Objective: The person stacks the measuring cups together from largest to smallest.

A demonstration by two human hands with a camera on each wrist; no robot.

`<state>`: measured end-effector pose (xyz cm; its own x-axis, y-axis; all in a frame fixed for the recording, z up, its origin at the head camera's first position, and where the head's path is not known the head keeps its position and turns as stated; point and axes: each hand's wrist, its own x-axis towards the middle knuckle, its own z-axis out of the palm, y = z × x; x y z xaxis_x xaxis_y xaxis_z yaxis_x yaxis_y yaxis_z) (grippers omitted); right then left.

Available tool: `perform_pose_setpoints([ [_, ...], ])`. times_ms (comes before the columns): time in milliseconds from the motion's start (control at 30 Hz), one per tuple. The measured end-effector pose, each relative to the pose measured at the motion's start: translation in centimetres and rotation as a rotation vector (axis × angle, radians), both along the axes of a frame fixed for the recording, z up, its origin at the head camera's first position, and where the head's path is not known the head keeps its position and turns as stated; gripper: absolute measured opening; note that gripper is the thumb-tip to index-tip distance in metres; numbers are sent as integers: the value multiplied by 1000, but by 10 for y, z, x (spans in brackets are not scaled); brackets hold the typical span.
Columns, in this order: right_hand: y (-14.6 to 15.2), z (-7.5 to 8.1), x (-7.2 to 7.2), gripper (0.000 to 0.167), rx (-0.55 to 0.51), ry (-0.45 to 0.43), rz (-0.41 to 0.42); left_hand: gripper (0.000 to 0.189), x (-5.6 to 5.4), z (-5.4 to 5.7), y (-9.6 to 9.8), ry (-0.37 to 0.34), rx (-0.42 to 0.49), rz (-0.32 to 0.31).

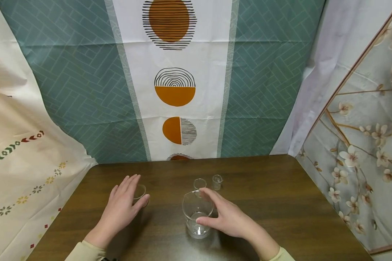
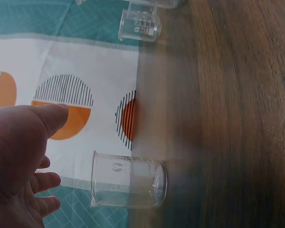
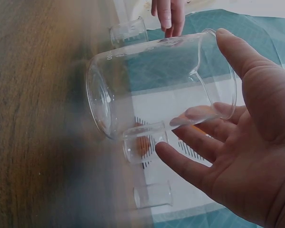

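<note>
A large glass beaker [image 1: 196, 228] stands upright on the brown table. My right hand [image 1: 230, 217] is at its right side near the rim, thumb and fingers spread apart. In the right wrist view the thumb [image 3: 242, 52] tip lies right at the rim, and the other fingers reach along the opposite side, partly seen through the glass. My left hand [image 1: 122, 206] hovers with fingers extended beside a smaller beaker [image 1: 139, 192], which it partly hides in the head view. That beaker [image 2: 128, 183] shows whole in the left wrist view, apart from the fingers.
Behind the large beaker stand two more small glass beakers, one [image 1: 200, 183] partly overlapped by it and a tiny one [image 1: 217, 182] to the right. Hanging cloths [image 1: 264, 90] close off the back and both sides of the wooden table [image 1: 281, 203].
</note>
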<state>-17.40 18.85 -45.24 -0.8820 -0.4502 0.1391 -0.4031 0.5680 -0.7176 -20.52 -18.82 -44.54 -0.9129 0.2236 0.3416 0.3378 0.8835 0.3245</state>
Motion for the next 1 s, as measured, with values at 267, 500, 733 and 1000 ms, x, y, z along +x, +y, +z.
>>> perform_pose_setpoints([
  [267,1,-1,0,88,6,3,2,81,-6,-6,-5,-23,-3,27],
  [500,2,0,-1,88,1,-3,0,82,-11,-10,-9,-29,0,28],
  [733,1,-1,0,86,1,4,2,83,-12,-12,-10,-46,2,25],
  [1000,0,-1,-1,87,-6,-7,10,87,-14,-12,-12,-60,7,22],
])
